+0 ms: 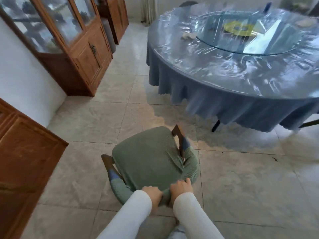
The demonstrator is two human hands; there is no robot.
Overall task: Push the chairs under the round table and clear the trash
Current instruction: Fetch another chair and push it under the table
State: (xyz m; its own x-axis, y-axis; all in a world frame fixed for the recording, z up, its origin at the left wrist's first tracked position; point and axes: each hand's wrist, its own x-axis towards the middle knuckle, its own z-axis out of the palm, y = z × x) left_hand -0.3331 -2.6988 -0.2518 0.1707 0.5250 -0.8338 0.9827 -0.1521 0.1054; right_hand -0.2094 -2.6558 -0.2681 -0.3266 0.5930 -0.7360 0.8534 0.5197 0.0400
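A chair with a green knitted cover stands on the tiled floor just in front of me, well apart from the round table. My left hand and my right hand both grip the top of its backrest, close together. The table has a blue cloth under clear plastic and a glass turntable in its middle. A crumpled pale scrap lies on the table beside the turntable's left edge. Another chair's dark back shows behind the table's far side.
Wooden glass-fronted cabinets line the left wall, and a lower wooden cabinet stands at the near left. Dark table legs poke out under the cloth. Open tiled floor lies between chair, cabinets and table.
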